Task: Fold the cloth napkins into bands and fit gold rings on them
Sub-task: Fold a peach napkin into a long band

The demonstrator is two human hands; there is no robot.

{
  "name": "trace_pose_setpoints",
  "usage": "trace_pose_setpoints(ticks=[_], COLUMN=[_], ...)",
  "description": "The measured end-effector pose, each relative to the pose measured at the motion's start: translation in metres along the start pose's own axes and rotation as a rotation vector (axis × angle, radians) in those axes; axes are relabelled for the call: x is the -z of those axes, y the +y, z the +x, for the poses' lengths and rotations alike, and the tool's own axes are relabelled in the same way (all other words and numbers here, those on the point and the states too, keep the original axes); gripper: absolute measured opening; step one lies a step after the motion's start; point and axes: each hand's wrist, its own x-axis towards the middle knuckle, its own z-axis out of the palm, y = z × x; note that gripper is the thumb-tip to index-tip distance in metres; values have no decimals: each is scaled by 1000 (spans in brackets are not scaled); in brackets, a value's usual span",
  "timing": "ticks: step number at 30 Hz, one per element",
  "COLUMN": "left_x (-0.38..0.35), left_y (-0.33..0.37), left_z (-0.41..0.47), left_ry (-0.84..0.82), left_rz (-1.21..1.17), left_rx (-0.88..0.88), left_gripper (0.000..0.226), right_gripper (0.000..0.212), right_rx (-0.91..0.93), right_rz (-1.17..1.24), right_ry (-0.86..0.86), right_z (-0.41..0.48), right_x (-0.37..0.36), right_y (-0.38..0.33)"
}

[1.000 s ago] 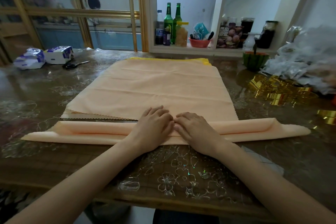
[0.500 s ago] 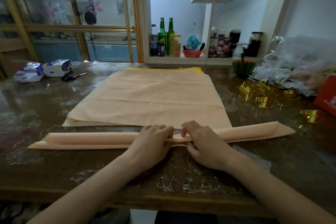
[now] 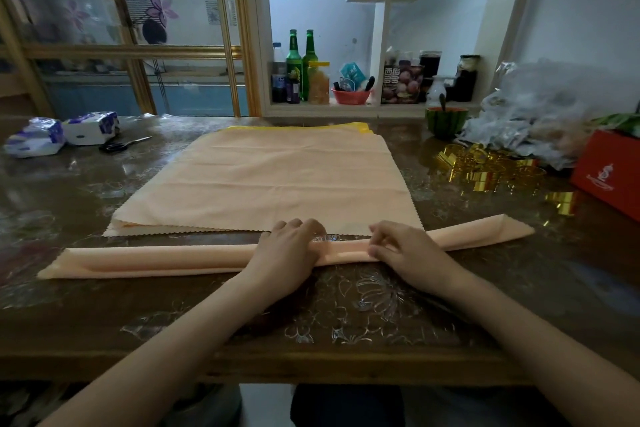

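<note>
A peach napkin folded into a long narrow band (image 3: 156, 258) lies across the table in front of me. My left hand (image 3: 289, 250) rests over the band near its middle, fingers curled over its far edge. My right hand (image 3: 405, 248) sits a little to the right and pinches the band's fold with fingertips and thumb. Behind the band lies a flat stack of peach napkins (image 3: 277, 180) with a yellow one showing at the far edge. A heap of gold rings (image 3: 485, 170) sits at the right, one ring (image 3: 562, 201) apart and nearer.
A red box (image 3: 609, 173) and crumpled plastic bags (image 3: 540, 114) crowd the right side. A watermelon-patterned bowl (image 3: 446, 118) stands behind the rings. Tissue packs (image 3: 62, 132) and scissors (image 3: 121, 146) lie far left. The table (image 3: 346, 315) has a clear embossed cover.
My hands have slid apart along the band, the right one moving rightward. The band is narrower than a second ago, folded over once more.
</note>
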Motion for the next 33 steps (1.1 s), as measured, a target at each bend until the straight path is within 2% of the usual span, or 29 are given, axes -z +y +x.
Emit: trace_pose_setpoints(ticks=[3,8,13,19,25,27,30,31,33], left_x=[8,18,28,39,30,15,2,-2,-9], left_y=[2,10,16,11,30,38,58,64,71], left_z=[8,24,32,58,98,105,110,111,114], left_ry=[-95,-225,-305,-385,-361,-274,-62,-58,-153], left_rz=[37,28,50,19,-53,28,147,83,-126], left_rx=[27,24,-7,-41,18,31,-134,-173,-121], left_gripper=[34,31,30,29,33,33,29,25,19], right_gripper=[5,32,18,21,24,22,27,30,33], right_rx=[-67,-167,-230,-236,-376,-442,-476,-473,-463], right_rz=[0,-122,-94,-92,-117,-92,-21,-21,-31], right_ry=[28,8,-158,-273,-154,-132,-94,-90,-96], right_z=[-8,-12,2,17,41,44,44,44,43], right_x=[16,42,55,75,90,81,76,76,78], right_y=[20,44,40,41,64,74,82,83,83])
